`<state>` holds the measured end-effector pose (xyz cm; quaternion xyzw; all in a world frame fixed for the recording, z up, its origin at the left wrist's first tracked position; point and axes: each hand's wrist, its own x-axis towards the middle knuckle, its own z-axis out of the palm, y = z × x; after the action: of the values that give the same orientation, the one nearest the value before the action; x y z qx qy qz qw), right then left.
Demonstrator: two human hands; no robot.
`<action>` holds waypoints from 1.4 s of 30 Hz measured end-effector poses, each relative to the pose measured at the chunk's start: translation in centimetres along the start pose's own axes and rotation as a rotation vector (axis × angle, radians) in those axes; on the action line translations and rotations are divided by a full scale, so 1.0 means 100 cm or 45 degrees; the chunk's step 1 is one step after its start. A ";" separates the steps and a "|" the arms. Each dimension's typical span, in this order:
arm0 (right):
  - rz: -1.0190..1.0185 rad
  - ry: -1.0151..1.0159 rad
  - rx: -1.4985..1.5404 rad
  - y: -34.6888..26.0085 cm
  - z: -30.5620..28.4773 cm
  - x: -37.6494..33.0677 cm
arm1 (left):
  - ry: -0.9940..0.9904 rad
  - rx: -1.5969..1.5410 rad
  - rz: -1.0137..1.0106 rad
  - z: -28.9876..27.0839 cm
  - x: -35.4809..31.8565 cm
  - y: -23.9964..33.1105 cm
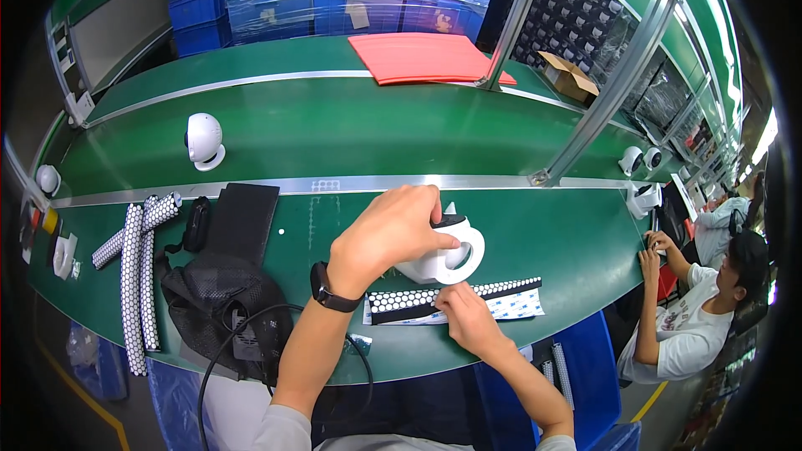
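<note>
Left hand (387,232) is gripping the white camera (429,268) (steadiness advisable); right hand (473,319) is working over the dotted sheet (406,301), grip unclear.

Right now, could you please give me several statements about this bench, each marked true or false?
The left hand is on the white device. True.
The wristwatch is worn on the right. False: the wristwatch is on the left.
The right hand is at the dotted strip. True.
The mesh bag lies right of the device. False: the mesh bag lies left of it.
The flat sheets are yellow. False: the flat sheets are salmon red.
</note>
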<state>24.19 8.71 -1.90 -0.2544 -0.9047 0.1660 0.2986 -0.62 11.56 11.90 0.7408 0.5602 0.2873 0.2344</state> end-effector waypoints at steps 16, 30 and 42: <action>0.189 0.044 -0.032 -0.001 0.019 -0.001 | 0.017 -0.138 0.102 -0.012 -0.082 0.077; 0.375 0.254 0.138 -0.013 0.027 -0.010 | 0.559 0.242 -0.146 0.160 -0.113 -0.005; 0.411 0.365 0.106 -0.023 0.030 -0.014 | 0.660 -0.003 -0.281 0.172 -0.111 -0.013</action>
<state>22.40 5.59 -3.79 -0.4044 -0.7929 0.2110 0.4041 8.05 0.80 -3.24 0.5768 0.6785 0.4404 0.1140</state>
